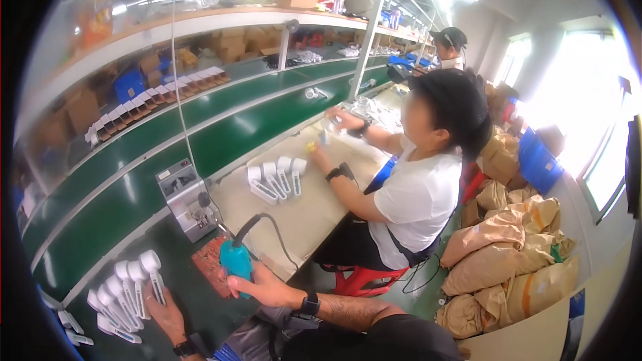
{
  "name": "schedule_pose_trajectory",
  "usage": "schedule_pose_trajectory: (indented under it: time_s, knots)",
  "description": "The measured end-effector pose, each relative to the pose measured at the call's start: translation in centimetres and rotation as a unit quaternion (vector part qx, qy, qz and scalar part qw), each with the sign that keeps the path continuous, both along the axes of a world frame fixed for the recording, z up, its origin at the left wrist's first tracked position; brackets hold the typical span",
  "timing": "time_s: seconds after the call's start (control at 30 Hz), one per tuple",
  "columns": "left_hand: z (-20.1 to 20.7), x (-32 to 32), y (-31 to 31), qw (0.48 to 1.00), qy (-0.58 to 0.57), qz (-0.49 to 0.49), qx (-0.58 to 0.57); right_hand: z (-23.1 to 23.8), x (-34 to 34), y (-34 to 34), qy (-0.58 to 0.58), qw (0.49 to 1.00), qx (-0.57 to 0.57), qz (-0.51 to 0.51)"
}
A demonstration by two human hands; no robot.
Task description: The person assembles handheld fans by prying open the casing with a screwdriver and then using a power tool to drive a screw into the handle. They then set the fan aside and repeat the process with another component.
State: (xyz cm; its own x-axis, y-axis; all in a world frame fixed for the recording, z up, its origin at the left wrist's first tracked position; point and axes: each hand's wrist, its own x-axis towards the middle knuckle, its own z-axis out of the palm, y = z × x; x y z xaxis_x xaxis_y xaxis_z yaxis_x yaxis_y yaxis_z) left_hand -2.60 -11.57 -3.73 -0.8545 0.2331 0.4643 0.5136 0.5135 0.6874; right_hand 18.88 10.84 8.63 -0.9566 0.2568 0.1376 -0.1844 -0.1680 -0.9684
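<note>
My right hand (261, 286) is wrapped round a teal gun-shaped tool (235, 261) with a black cord and a metal tip. The tip points up and away, over a reddish worn mat (212, 269). Lower left, my left hand (167, 317) has its fingers about the handle of a white spoon-shaped device (151, 264), with a round cup and a grey panel on the handle. This device is at the right end of a row of similar white devices (115, 299) on the dark green bench. Whether it is lifted I cannot tell.
A grey metal box (186, 200) with a cable stands beyond the mat. More white devices (275, 179) lie on the beige bench, where a co-worker (421, 187) sits handling small parts. A green conveyor (221, 135) runs behind. Brown sacks (515, 261) fill the right.
</note>
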Motion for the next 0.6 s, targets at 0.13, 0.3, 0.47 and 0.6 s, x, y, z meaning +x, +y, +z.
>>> schedule_pose_trajectory:
  time_s: [0.13,0.3,0.47,0.6]
  knots:
    - [0.0,0.0,-0.4,1.000,-0.003,0.001,-0.009,-0.4,-0.9,-1.9,0.036,0.999,-0.023,0.000]
    - [0.0,0.0,-0.3,1.000,-0.001,-0.010,-0.008,-0.8,-0.8,-1.2,0.043,0.998,-0.028,0.036]
    - [0.7,0.1,0.1,1.000,-0.011,-0.014,0.012,1.3,0.8,0.0,0.132,0.984,0.105,-0.057]
    - [0.3,-0.3,0.0,0.999,-0.022,-0.016,0.020,1.8,1.9,1.4,0.153,0.981,0.102,-0.064]
